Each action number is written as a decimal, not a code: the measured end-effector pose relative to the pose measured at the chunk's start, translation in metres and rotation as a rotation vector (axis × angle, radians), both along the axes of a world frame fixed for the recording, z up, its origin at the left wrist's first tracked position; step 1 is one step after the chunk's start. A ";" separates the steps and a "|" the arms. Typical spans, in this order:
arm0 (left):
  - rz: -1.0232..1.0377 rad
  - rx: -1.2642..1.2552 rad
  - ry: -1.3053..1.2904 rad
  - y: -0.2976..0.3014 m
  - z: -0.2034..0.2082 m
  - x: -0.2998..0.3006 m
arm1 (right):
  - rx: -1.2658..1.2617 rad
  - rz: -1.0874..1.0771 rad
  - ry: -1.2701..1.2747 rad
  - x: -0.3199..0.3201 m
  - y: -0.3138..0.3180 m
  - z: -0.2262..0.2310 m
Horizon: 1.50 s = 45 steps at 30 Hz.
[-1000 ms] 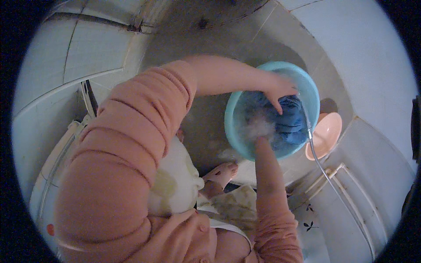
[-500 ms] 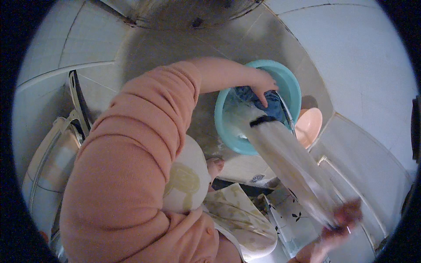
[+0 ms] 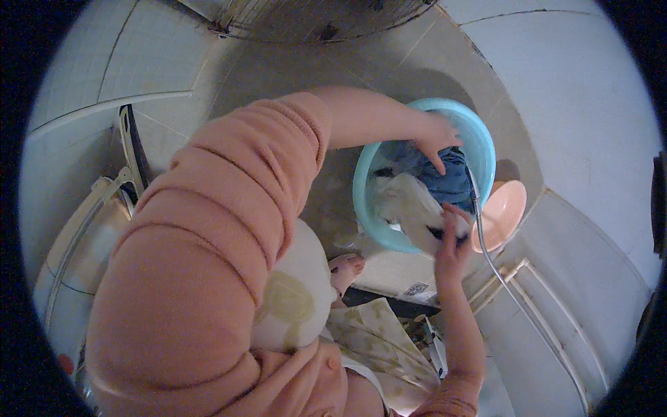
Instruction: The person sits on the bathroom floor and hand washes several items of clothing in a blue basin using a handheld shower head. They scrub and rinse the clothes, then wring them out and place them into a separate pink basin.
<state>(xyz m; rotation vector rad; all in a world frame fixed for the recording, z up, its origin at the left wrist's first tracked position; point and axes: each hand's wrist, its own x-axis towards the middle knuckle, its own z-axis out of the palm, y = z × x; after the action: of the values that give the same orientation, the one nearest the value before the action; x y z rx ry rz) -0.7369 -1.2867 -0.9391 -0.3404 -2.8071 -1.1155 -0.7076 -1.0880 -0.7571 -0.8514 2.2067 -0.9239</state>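
Note:
My left hand reaches into a light-blue basin, thumb and fingers curved over a bunched dark-blue garment. Beside its fingertips, a metal shower hose runs over the basin's right side; its inner end is hidden. My right hand is low over the basin's near right rim, its fingers gripping the dark-edged end of a wet white cloth. The rest of that cloth lies gathered in the basin, left of the blue garment, with another dark edge at its far end.
A peach-coloured bowl stands right of the basin. A white pipe rail lines the right wall. A foot in a sandal is near the basin. At left is a pale frame; a large round dark-rimmed object is at the top.
My right hand has come from the lower right up to the basin, and the white cloth, stretched out before, has slumped into it. My left hand stays on the blue garment.

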 end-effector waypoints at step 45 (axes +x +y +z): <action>-0.031 -0.025 -0.068 -0.003 0.003 0.004 | 0.080 0.104 0.038 0.002 -0.021 0.064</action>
<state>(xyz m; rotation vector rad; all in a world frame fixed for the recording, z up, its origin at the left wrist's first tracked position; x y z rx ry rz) -0.7330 -1.2901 -0.9365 -0.3562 -2.8867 -1.1193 -0.7058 -1.1095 -0.6935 -0.9427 2.1932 -0.7709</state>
